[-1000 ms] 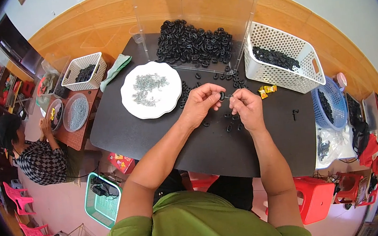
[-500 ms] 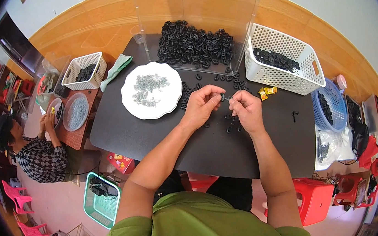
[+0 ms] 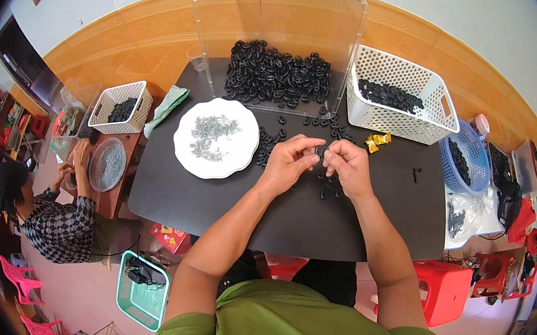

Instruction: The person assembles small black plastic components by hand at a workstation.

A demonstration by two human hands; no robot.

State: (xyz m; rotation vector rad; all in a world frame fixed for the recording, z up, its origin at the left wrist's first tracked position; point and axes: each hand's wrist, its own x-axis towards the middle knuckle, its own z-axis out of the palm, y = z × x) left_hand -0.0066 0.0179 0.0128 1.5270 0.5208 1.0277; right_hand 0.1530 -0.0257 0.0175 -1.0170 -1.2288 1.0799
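A small black ring-shaped plastic part [image 3: 319, 153] sits pinched between both hands above the middle of the black table [image 3: 206, 193]. The left hand [image 3: 289, 163] closes on it from the left, the right hand [image 3: 347, 166] from the right, fingertips meeting; the part is too small to judge its axis. Loose black rings [image 3: 272, 142] lie just beyond, beside a white plate of small grey metal pieces [image 3: 215, 138].

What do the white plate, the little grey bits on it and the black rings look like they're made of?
White plate: glossy, likely ceramic or melamine. Grey bits: dull silvery, probably metal. Black rings: matte, apparently plastic or rubber, too small to tell which.
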